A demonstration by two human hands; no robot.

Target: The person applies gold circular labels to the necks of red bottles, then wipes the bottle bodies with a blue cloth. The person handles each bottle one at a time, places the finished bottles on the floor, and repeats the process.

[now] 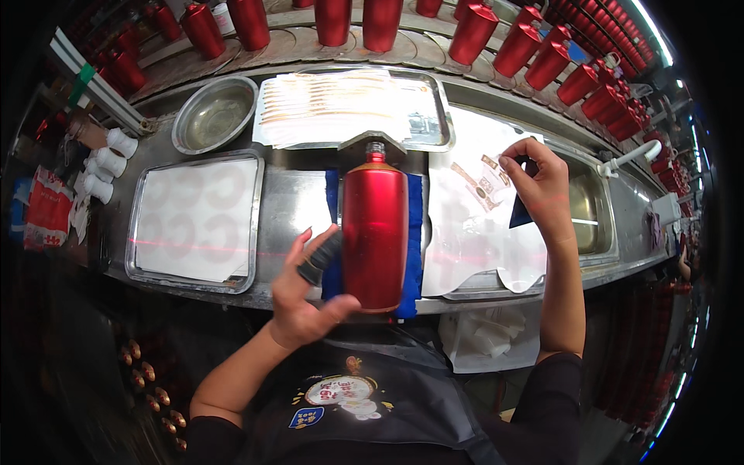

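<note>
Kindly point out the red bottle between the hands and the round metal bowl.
Red bottle (374,232): head view, middle of its body.
Round metal bowl (179,126): head view, left side of its rim.

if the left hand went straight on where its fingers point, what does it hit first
The left hand would likely meet the red bottle first, just to its right; depth is unclear, so it might pass above instead.

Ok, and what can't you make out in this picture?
Head view, all:
Blue cloth: middle hidden by the red bottle.
Dark blue piece: partly hidden behind the right hand.
Left hand: fingers blurred, apparently by motion.
Small labels: print too small to read.
Bottles at the back: tops cut off by the upper edge.
</note>
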